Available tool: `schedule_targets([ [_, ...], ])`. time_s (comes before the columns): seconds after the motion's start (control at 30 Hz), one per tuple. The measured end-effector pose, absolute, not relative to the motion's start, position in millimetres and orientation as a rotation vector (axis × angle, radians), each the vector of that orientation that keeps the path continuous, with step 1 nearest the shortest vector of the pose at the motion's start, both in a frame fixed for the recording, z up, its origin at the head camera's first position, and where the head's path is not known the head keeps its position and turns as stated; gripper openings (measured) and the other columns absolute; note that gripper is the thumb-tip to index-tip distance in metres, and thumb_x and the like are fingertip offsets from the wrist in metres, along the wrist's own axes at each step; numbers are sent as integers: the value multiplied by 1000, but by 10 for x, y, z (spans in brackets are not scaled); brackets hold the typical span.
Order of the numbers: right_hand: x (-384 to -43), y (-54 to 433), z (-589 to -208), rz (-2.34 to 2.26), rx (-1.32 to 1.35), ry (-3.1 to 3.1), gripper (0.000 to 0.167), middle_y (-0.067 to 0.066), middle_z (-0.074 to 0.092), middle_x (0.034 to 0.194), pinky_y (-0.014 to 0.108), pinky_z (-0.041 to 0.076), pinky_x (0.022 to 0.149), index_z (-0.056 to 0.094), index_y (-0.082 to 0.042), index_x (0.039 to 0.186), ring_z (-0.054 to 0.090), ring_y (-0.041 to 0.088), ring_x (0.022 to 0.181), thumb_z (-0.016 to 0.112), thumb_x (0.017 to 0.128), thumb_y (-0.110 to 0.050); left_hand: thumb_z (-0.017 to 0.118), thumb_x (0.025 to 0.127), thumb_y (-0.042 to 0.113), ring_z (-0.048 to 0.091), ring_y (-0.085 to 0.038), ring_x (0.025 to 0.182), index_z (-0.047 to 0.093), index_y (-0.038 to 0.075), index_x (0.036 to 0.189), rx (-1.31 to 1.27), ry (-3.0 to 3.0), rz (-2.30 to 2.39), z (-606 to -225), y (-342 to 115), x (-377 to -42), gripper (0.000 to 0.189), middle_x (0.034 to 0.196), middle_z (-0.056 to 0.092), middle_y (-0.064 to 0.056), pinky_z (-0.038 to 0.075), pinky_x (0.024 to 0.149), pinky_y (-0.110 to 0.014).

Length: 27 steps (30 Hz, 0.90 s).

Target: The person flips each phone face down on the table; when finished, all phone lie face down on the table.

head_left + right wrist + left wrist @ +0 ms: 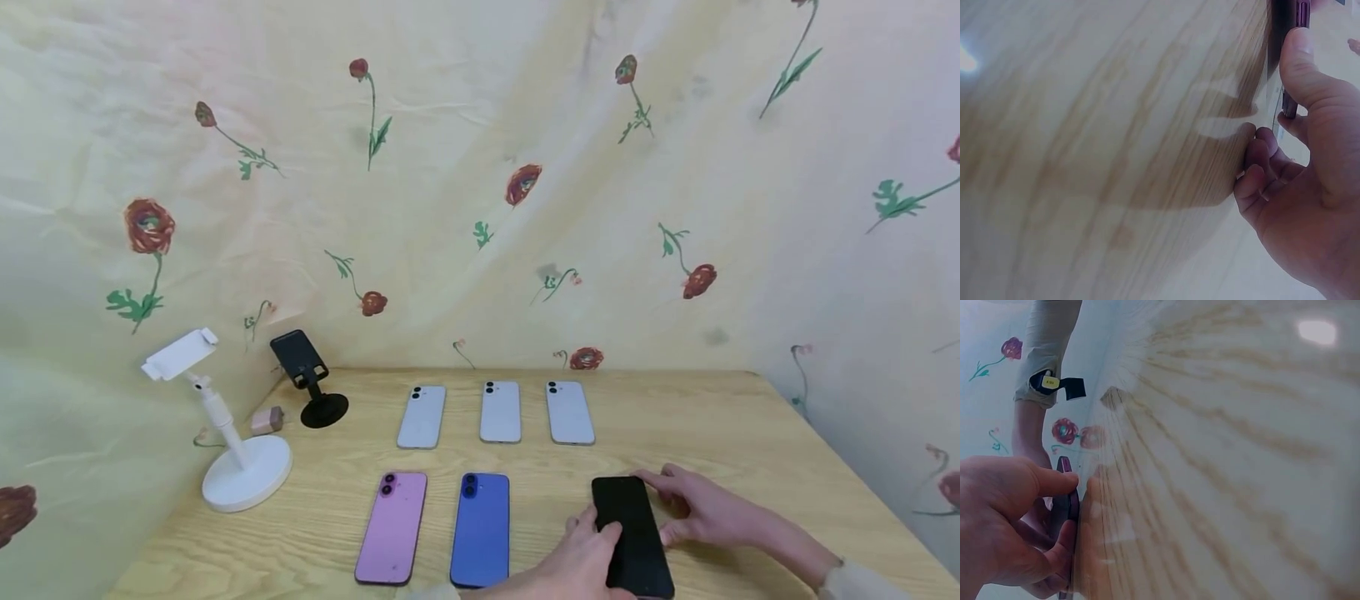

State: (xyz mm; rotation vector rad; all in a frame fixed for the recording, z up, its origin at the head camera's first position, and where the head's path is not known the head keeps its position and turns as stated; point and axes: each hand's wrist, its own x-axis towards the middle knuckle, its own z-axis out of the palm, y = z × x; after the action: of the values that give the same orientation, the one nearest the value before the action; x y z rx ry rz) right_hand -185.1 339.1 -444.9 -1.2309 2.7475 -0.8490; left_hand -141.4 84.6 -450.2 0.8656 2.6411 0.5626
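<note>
A smartphone (639, 542) with its dark face up lies at the front right of the table, between both hands. My left hand (572, 560) grips its left long edge, with a fingertip over the dark face. On the opposite side, my right hand (708, 510) holds it with the thumb at the right edge and the index finger at the far corner; the other fingers curl near the tabletop. The left wrist view shows the phone edge-on (1065, 465), close to the wood. A purplish side edge of the phone (1302, 12) appears above the thumb in the right wrist view.
Left of the hands lie a blue phone (481, 533) and a pink phone (392, 529), backs up. Three pale phones (500, 412) form a row behind. At the left stand a white phone stand (247, 475), a black stand (324, 410) and a small pinkish plug (266, 421). Flowered cloth (450, 208) hangs behind.
</note>
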Motion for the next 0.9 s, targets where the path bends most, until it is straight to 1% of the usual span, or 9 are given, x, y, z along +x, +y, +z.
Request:
schedule_targets([
  [0.23, -1852, 3386, -4429, -869, -1265, 2737, 77, -8, 41, 87, 21, 35, 56, 48, -4, 146, 38, 0, 72, 82, 81, -26, 75, 89, 46, 47, -24, 129, 52, 20, 145, 859, 2617, 597, -4478, 816, -1408, 66, 150, 41, -8, 51, 87, -33],
  [0.57, -1837, 3372, -4399, -903, -1238, 2720, 76, -8, 44, 89, 23, 35, 56, 48, -3, 146, 40, 2, 73, 82, 82, -23, 76, 88, 45, 49, -23, 125, 52, 20, 144, 851, 2609, 620, -4473, 806, -1414, 66, 151, 41, -8, 51, 86, -33],
  [0.8, -1830, 3369, -4383, -915, -1252, 2709, 77, -8, 46, 90, 22, 37, 58, 46, -3, 148, 43, 3, 75, 82, 83, -21, 77, 88, 44, 49, -23, 126, 51, 20, 145, 841, 2590, 663, -4483, 793, -1418, 67, 151, 41, -7, 51, 86, -34],
  [0.9, -1829, 3373, -4376, -923, -1285, 2707, 79, -8, 48, 91, 22, 37, 59, 44, -6, 151, 44, 4, 76, 82, 83, -20, 77, 88, 44, 48, -26, 128, 51, 20, 145, 836, 2577, 685, -4482, 787, -1417, 67, 153, 39, -6, 52, 86, -35],
])
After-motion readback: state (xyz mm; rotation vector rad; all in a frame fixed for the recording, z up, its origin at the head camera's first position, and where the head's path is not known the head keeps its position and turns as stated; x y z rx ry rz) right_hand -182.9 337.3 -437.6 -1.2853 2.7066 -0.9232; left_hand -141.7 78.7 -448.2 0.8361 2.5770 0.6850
